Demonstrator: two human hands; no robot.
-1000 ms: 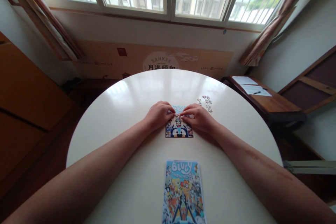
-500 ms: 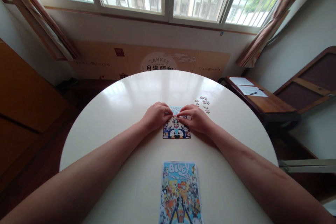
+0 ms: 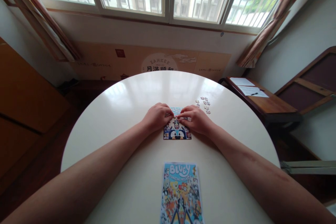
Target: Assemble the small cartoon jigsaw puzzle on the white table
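A partly assembled jigsaw puzzle (image 3: 177,134) lies flat on the white round table, with a blue cartoon dog's face along its near edge and pale gaps in its middle. Over its left side, my left hand (image 3: 158,117) is closed, thumb and fingertips pinched at the centre. From the right, my right hand (image 3: 195,119) reaches in with bent fingers, its tips almost meeting the left ones. Between the two sets of fingertips is a small puzzle piece (image 3: 175,116), mostly hidden. Several loose puzzle pieces (image 3: 205,102) lie beyond my right hand.
A picture sheet lettered "Bluey" (image 3: 181,192) lies on the round table (image 3: 118,164) nearer me. At the right stands a wooden desk (image 3: 282,102) with papers (image 3: 253,91) and a pen. Behind the table, a printed cardboard panel (image 3: 210,61) leans below the windows.
Both hands stay at the puzzle's middle, with only slight shifts of the fingers around the piece. The whole view has moved very slightly.
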